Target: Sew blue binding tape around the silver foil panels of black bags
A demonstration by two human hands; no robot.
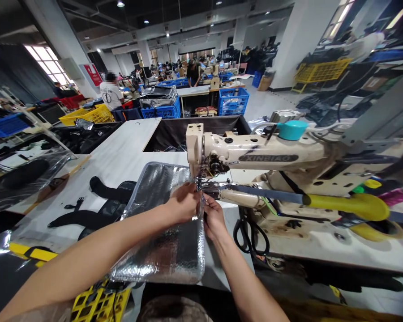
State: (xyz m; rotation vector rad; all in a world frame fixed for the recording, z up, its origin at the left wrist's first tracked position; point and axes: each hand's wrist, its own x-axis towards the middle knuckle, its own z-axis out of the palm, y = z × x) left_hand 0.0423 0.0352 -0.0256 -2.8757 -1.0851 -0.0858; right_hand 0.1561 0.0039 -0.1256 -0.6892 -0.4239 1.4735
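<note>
A silver quilted foil panel lies on the white worktable, its right edge under the needle of a cream sewing machine. My left hand is closed, its fingers pinching the panel's edge just left of the needle. My right hand is also closed on that same edge, right beside the presser foot. The two hands nearly touch.
Black scissors lie on the machine bed by my right wrist. Black cut pieces sit left of the panel. A teal cap and a yellow handle are on the machine. Blue crates and people stand further back.
</note>
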